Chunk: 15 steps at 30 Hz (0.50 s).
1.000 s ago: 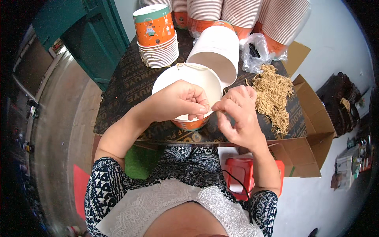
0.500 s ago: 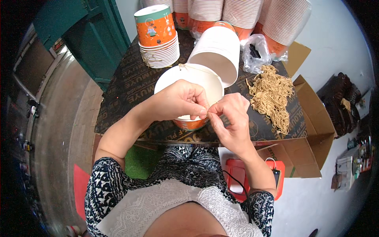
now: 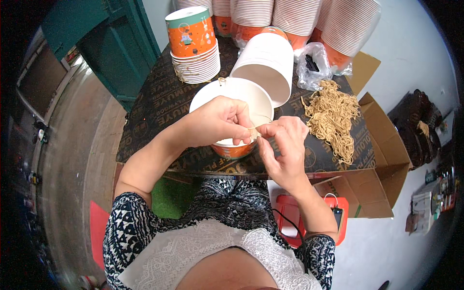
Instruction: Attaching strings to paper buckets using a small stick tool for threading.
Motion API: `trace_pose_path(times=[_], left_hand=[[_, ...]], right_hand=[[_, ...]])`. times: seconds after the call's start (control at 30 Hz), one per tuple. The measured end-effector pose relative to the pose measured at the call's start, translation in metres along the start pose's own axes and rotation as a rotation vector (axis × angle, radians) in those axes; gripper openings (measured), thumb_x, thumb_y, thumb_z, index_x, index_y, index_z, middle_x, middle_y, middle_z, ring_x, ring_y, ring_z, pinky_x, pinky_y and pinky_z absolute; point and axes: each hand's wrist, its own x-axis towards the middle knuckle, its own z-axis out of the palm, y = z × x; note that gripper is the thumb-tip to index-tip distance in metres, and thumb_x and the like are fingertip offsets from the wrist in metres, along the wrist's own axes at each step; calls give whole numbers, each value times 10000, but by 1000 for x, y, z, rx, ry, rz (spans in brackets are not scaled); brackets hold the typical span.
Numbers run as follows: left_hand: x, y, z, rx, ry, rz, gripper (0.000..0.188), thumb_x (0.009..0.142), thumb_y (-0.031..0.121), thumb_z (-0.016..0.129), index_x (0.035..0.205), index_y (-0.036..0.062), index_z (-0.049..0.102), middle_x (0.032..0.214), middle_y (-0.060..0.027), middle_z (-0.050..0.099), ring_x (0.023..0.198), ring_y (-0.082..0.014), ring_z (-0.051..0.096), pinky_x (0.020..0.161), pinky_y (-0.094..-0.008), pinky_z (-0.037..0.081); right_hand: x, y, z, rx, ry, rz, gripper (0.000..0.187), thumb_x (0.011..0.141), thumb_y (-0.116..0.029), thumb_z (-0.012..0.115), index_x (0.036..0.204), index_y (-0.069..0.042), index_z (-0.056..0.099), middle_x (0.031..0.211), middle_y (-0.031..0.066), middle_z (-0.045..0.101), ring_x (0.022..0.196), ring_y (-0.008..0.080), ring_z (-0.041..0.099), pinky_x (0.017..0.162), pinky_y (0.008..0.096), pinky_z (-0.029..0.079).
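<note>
My left hand (image 3: 224, 122) and my right hand (image 3: 285, 147) meet over the near rim of a white-lined paper bucket (image 3: 205, 95) with an orange outside. A thin tan cord (image 3: 261, 116) runs between my pinched fingertips, and part of it lies across the bucket's inside. Another bit of cord sticks up at the bucket's far rim. Both hands are closed on the cord; its very end is too small to make out. Behind the bucket, a second white bucket (image 3: 266, 58) lies on its side with its mouth toward me.
A tangled heap of tan cords (image 3: 333, 116) lies on the right of the dark table (image 3: 154, 116). At the back left stand nested orange buckets (image 3: 192, 41); more wrapped stacks (image 3: 295, 17) line the wall. A plastic bag (image 3: 313, 67) and an open cardboard box (image 3: 382, 135) are on the right.
My fingertips have drawn slightly apart, with cord now showing between them. The cord that stretched across the bucket from its far rim has dropped slack.
</note>
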Motion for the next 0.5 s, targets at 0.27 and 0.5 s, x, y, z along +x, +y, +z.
trace_pose_path(times=[0.27, 0.5], left_hand=[[1, 5, 3, 51, -9, -26, 101, 816, 38, 700, 869, -10, 629, 826, -74, 691, 746, -99, 634, 683, -237, 504], [4, 0, 7, 79, 3, 9, 92, 803, 25, 680, 862, -10, 618, 833, -70, 687, 774, -107, 637, 706, -243, 507]], right_hand=[[2, -4, 2, 16, 0, -25, 189, 751, -21, 703, 913, -80, 624, 865, 72, 554, 901, 277, 526, 840, 422, 322], [-4, -1, 6, 17, 6, 18, 224, 744, 5, 680, 917, -69, 559, 875, 87, 531, 883, 293, 519, 837, 428, 323]])
